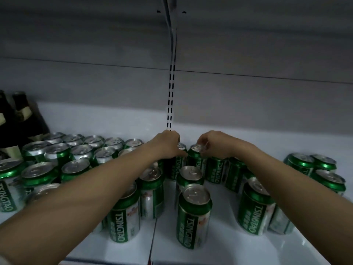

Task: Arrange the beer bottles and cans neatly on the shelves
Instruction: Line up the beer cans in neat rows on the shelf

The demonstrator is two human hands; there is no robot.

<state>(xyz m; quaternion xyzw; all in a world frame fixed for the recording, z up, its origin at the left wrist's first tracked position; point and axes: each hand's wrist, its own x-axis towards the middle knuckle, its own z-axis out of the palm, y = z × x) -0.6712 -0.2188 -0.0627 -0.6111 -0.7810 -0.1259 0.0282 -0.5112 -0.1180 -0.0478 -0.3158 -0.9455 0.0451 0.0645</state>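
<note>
**Two hands at the back row, loose cans still in front**

Nearest the shelf's front edge stands a single green can (194, 215), upright and on its own, with another can (126, 213) just to its left, partly under the person's left forearm. To the right a further can (256, 207) stands below the right forearm. These front ones are spaced unevenly and sit apart from each other, which I take to mean they have not been lined up yet.

On the left, a block of cans (76, 152) stands close together in rows, tops level, looking already tidied. Off to the right a small cluster of cans (317, 169) stands well apart from the rest.

Further in, both arms reach over the loose cans to the middle of the white shelf (267, 142). The left hand (168, 144) is curled over the top of a can (180, 159), gripping it from above. The right hand (214, 144) pinches the rim of the neighbouring can (195, 155) with bent fingers. The two cans stand just beside each other, so the hands seem to be setting a pair together at the back, starting a fresh row there before filling forward.

At the far left corner dark beer bottles (17, 115) stand against the grey back wall (267, 54), kept separate from the cans. A slotted upright rail (171, 92) runs up the wall behind the hands.
</note>
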